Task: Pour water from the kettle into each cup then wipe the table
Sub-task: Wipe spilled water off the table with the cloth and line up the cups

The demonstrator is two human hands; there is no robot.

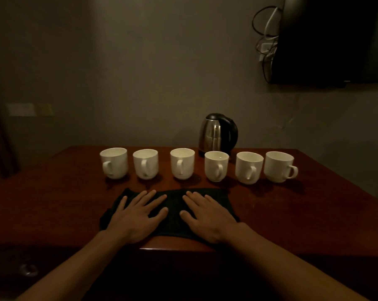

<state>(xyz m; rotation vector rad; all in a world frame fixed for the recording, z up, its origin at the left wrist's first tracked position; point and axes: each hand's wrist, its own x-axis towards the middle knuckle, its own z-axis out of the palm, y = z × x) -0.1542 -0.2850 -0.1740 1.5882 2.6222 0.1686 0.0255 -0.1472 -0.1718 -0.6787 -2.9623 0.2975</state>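
Observation:
Several white cups stand in a row across the dark wooden table (303, 209), from the leftmost cup (114, 162) to the rightmost cup (278, 166). A steel kettle (217, 134) with a black handle stands upright behind the row, right of centre. A dark cloth (174, 210) lies flat near the table's front edge. My left hand (136, 216) and my right hand (207, 216) both rest flat on the cloth, fingers straight and spread, pointing toward the cups.
The table stands against a grey wall. A dark screen (335, 40) hangs on the wall at the upper right, with cables and a socket (266, 48) beside it. A drawer knob (28, 269) shows below the table's front left.

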